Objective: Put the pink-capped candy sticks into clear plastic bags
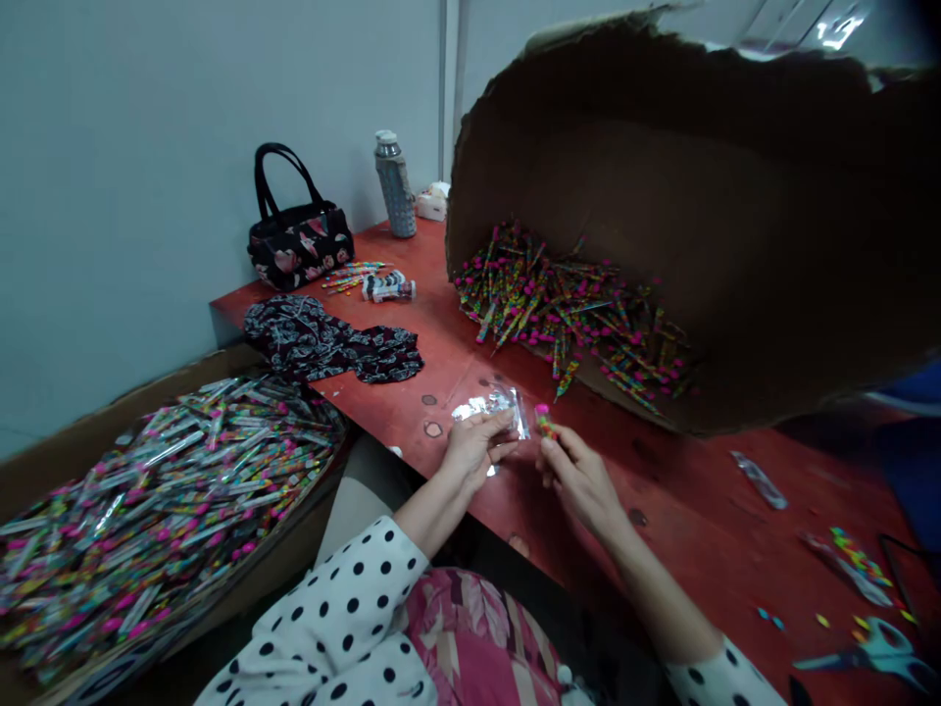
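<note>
My left hand [474, 446] is closed on a clear plastic sleeve [520, 414] above the red table, its fingers pinched on the near side. Shiny clear wrappers [477, 405] lie just beyond these fingers. To the right, my right hand [577, 476] grips a short multicoloured pencil [545, 422] with its pink end pointing up and away from me. A small gap separates pencil and sleeve. The pencil's lower part is hidden by my fingers.
A large cardboard box [662, 196] lies tipped on the red table [456, 343], with loose pencils [544, 294] inside. Left, another box holds wrapped pencils [183, 471]. Around stand a handbag [301, 245], dark cloth [330, 338], bottle [397, 186] and scissors [878, 652].
</note>
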A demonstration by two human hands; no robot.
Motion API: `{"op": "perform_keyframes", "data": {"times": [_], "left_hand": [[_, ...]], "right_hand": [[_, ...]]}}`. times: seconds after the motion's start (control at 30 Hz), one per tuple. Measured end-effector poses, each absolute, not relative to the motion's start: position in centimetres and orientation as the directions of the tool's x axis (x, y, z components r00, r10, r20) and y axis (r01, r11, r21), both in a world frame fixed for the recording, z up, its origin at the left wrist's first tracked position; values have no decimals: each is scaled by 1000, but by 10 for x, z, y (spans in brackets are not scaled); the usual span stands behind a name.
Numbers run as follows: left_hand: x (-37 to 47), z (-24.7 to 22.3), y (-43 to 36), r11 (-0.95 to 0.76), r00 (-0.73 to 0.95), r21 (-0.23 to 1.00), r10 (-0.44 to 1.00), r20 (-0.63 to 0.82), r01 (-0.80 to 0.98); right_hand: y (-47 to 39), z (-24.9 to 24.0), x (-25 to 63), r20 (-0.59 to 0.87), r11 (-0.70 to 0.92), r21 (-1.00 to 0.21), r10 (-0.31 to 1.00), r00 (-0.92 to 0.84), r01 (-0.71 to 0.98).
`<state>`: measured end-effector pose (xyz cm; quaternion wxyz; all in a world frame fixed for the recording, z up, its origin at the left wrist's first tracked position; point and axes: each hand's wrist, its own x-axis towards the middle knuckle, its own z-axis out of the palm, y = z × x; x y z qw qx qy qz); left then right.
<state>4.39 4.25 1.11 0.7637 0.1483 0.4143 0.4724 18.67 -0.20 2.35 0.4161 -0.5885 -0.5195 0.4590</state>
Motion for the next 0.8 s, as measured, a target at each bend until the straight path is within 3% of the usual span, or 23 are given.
{"op": "perform_keyframes", "data": {"times": [0.17,0.8], "left_hand": [[51,19,42,515,213,519,819,-532,-682],[62,25,25,402,184,623,904,-386,-671]], "right_hand": [[-33,26,175,-82,-67,-916,996,-23,396],[-30,27,177,-137,-131,-951,991,-2,279]]}}
